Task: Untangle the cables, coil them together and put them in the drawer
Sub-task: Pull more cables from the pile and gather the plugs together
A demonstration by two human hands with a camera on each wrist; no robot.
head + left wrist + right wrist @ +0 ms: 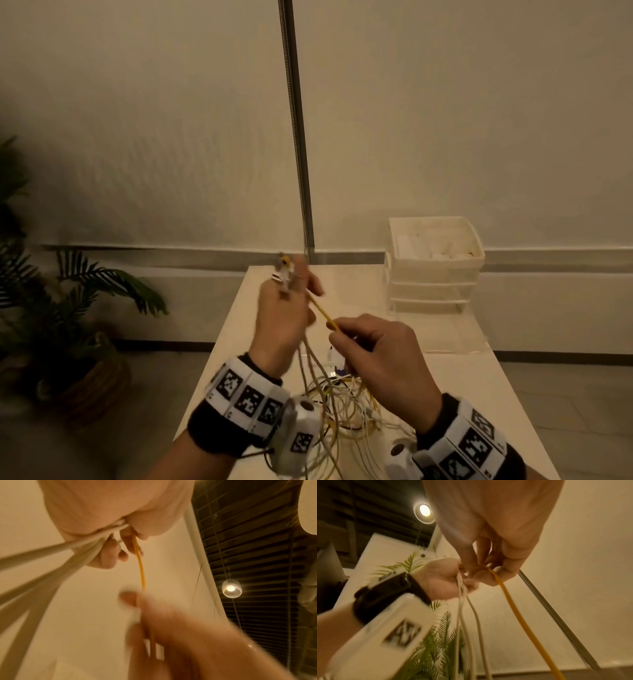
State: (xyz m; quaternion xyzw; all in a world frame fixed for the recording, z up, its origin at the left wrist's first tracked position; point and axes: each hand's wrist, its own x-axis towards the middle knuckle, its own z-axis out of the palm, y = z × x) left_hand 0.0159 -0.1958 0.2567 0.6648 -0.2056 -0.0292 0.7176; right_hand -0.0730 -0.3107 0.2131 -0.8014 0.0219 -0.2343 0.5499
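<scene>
Above the pale table (pixel 479 394) my left hand (pixel 298 284) is raised. It grips a bunch of cable ends with connectors (pixel 283 272). White cables (pixel 310 359) hang from it into a loose tangle of white and yellow cables (pixel 342 404) on the table. A yellow cable (pixel 322 310) runs taut from the left hand to my right hand (pixel 337 329), which pinches it. In the left wrist view my left hand (pixel 126 540) grips white cables (pixel 51 555) and the yellow cable (pixel 141 572). In the right wrist view my right hand (pixel 484 568) pinches the yellow cable (pixel 513 608).
A white plastic drawer unit (pixel 435 263) stands at the table's far right, with a clear plastic tray (pixel 452 337) lying in front of it. A potted palm (pixel 68 308) stands on the floor to the left. A metal strip (pixel 298 137) runs up the wall.
</scene>
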